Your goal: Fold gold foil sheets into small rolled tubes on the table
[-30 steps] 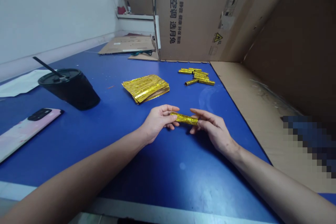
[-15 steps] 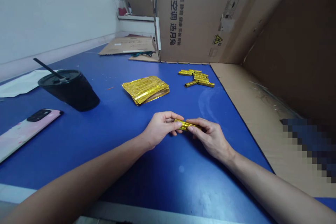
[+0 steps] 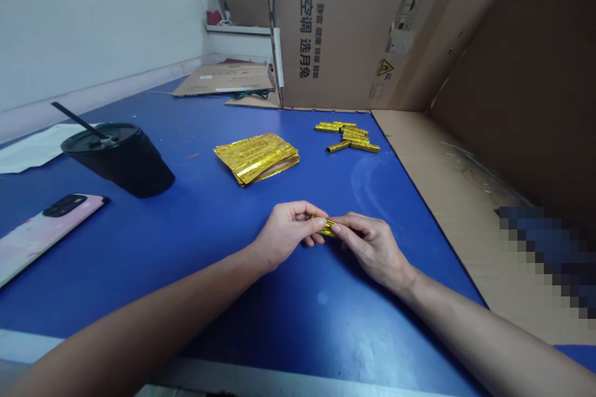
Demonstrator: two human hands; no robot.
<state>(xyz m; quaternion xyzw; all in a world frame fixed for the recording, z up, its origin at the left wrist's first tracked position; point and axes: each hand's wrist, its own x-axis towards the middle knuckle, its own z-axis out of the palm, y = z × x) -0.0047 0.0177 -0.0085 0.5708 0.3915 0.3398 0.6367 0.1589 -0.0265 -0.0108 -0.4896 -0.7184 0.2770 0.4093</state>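
Both our hands pinch a gold roll [image 3: 328,227] above the blue table [image 3: 298,322].
Our left hand [image 3: 289,229] grips one end, our right hand [image 3: 372,245] the other, fingers nearly meeting; beyond them lie the gold sheets [image 3: 257,158] and, farther right, the finished rolls [image 3: 354,134].

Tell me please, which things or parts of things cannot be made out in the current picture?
All in the head view:
- Ends of the gold roll: covered by fingers of the left hand and right hand.
- Phone: cut off by the left edge.
- Inside of the dark cup: hidden by its lid.
- Dark blue patch: blurred into blocks.
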